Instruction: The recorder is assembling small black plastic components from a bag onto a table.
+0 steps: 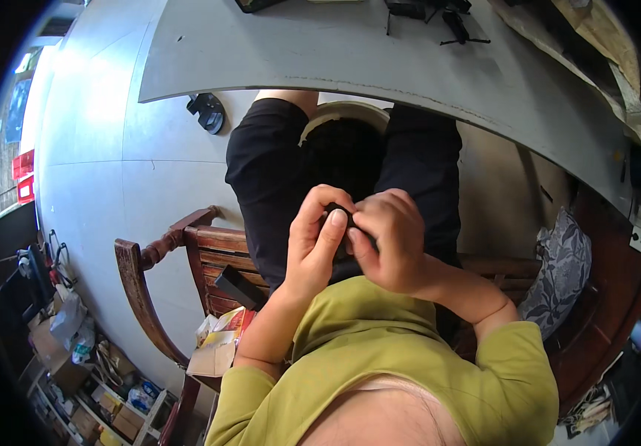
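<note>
My left hand [314,241] and my right hand [390,239] meet above my lap. Between their fingertips is a small black piece [349,220], mostly covered, so its kind does not show. The left thumb presses on it from above, and the left index finger curls around its far side. My right thumb and fingers pinch it from the right. Beyond the hands, between my knees in dark trousers [268,160], stands a pale round bucket [342,109] with dark contents that I cannot make out.
A grey table [320,52] spans the far side, with black parts [455,27] on it. The wooden bench [220,241] holds a black box [240,287] at left and a patterned cushion [558,271] at right. A black sandal [207,114] lies on the floor.
</note>
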A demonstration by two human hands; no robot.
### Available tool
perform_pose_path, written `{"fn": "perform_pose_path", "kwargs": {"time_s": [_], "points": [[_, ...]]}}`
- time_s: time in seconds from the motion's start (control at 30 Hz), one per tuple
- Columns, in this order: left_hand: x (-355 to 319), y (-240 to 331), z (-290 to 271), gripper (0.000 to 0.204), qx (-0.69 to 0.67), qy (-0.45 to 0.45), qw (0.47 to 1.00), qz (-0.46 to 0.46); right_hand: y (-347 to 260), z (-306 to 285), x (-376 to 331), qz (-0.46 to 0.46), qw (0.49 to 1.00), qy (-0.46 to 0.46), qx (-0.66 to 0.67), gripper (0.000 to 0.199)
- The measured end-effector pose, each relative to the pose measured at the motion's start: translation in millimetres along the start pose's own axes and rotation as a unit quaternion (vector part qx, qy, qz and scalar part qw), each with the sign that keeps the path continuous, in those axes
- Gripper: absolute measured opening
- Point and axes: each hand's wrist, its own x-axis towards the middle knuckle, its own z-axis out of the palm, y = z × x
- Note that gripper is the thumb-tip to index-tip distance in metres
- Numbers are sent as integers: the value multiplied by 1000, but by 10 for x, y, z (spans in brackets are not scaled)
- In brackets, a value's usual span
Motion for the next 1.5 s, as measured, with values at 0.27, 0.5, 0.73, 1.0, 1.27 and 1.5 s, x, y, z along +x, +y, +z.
{"fn": "perform_pose_path", "kwargs": {"time_s": [0.27, 0.5, 0.73, 1.0, 1.27, 1.5], "points": [[175, 119, -198, 30, 292, -78, 919, 252, 52, -325, 143, 454, 673, -80, 579, 26], [130, 165, -103, 30, 323, -74, 902, 276, -41, -235, 79, 424, 820, -91, 374, 27], [117, 324, -282, 27, 276, -286, 895, 201, 113, -432, 13, 227, 733, -440, 466, 26], [111, 191, -245, 25, 346, -324, 858, 199, 35, -568, 63, 209, 809, -513, 195, 24], [31, -6, -208, 23, -120, -77, 989, -31, 1194, -874, 912, 50, 880, 31, -471, 28], [68, -185, -246, 21, -180, -51, 982, -40, 1141, -870, 741, 29, 906, -34, -421, 9]]}}
